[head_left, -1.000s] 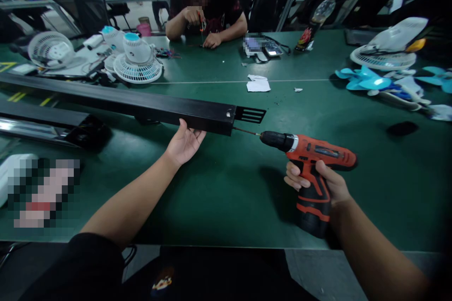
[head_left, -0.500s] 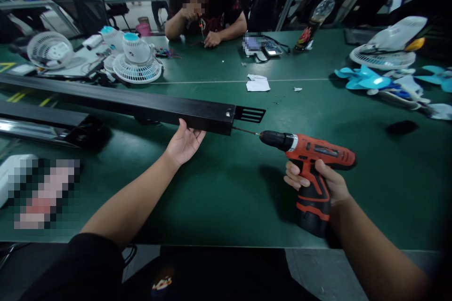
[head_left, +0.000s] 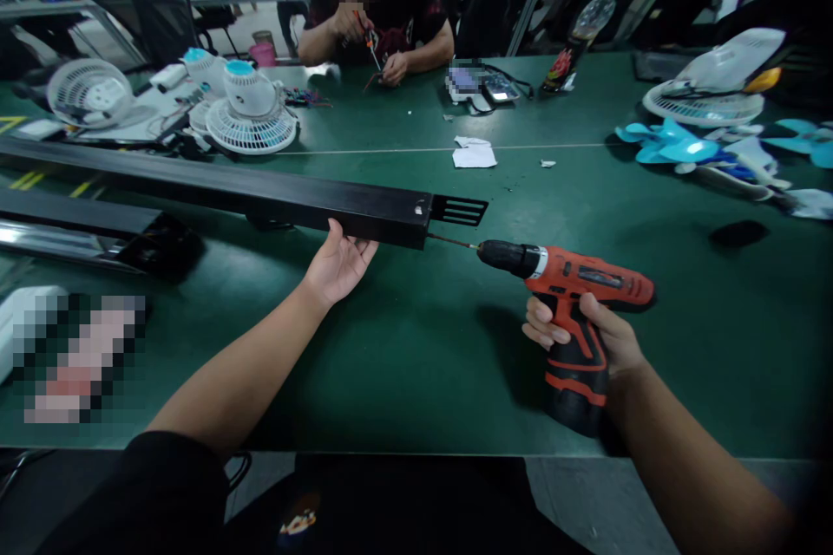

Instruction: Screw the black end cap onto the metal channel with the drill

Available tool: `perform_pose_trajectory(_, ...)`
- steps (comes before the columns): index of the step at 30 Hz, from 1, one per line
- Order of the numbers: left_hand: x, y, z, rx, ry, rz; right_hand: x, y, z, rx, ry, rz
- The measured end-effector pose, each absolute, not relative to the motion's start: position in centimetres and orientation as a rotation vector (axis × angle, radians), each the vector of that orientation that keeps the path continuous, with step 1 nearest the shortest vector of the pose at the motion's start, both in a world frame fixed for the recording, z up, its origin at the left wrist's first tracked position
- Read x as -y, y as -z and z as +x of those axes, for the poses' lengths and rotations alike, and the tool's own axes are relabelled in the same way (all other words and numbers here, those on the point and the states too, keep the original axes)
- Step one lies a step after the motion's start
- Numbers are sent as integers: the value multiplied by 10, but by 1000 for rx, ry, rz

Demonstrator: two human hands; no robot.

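Observation:
A long black rectangular housing (head_left: 286,195) stretches in from the left, with a slotted black tab (head_left: 461,210) sticking out of its right end. My left hand (head_left: 342,264) supports it from below near that end, thumb against the front side and fingers underneath. In my right hand (head_left: 586,329) is a red and black cordless drill (head_left: 592,277), gripped by its handle with the fingers at the trigger. The drill's long thin bit (head_left: 452,240) points left, and its tip meets the end face of the housing. Whether the tip sits in a screw is hidden.
A second black housing (head_left: 78,217) lies at the left. White fan parts (head_left: 251,117) stand behind it, and blue fan blades (head_left: 690,143) lie at the right. A paper scrap (head_left: 475,153) and a bottle (head_left: 579,43) are farther back. Across the table (head_left: 403,364) a person holds a screwdriver (head_left: 369,41).
My hands, the drill and the housing keep practically the same positions. Across the table, the other person's head and raised hand have shifted, and the screwdriver shows more clearly.

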State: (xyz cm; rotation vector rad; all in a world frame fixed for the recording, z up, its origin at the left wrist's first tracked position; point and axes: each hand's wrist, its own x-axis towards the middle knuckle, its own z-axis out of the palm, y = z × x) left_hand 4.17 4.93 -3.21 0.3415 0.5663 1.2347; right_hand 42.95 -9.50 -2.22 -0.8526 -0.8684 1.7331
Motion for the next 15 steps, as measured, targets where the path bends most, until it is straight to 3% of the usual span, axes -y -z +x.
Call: perform_pose_trajectory(15, -47, 25, 45, -625, -1255, 329, 95, 23, 427, 866, -1739, -824)
